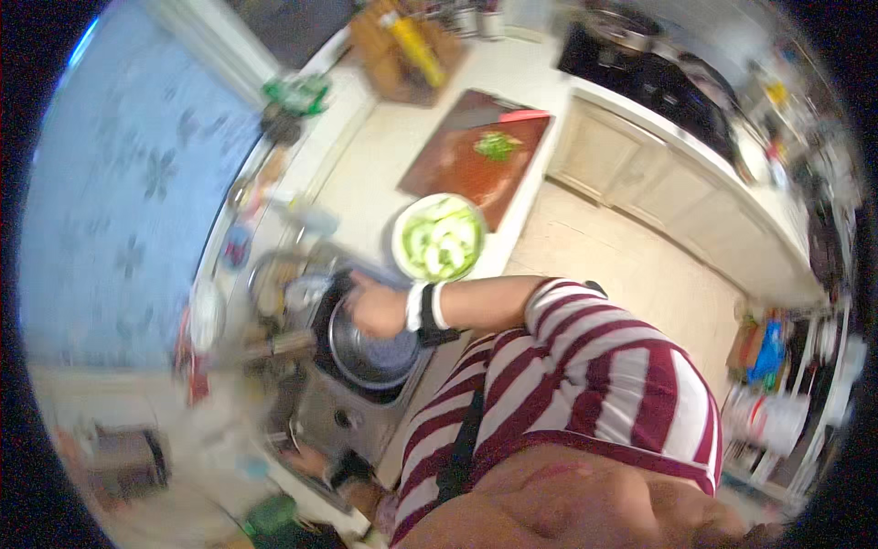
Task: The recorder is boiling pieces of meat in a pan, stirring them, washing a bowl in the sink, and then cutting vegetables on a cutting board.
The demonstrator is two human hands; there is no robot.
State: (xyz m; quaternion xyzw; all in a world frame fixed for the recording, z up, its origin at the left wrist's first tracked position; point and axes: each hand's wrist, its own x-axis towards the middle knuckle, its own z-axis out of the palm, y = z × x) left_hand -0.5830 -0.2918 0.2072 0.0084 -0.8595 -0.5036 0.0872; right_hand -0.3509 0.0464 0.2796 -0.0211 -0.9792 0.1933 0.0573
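Over the sink, my right hand [376, 307] grips the dark rim of a round pot [377, 360] with a grey inside. The pot sits in or over one side of a steel sink [343, 436]. Blurred and partly hidden, my left hand [307, 458] is at the sink's lower edge; what it touches is unclear. A white bowl of pale green sliced vegetable [439, 237] stands beside my right wrist. Behind it is a red-brown cutting board [459, 168] bearing chopped greens [495, 145] and a knife with a pink handle [525, 115].
A wooden board or block [405, 65] with a yellow package [415, 48] stands at the far counter end. A black stove [645, 82] lies to the upper right. Cluttered items line the ledge below the blue window [137, 185]. A green container [271, 516] is at the lower left.
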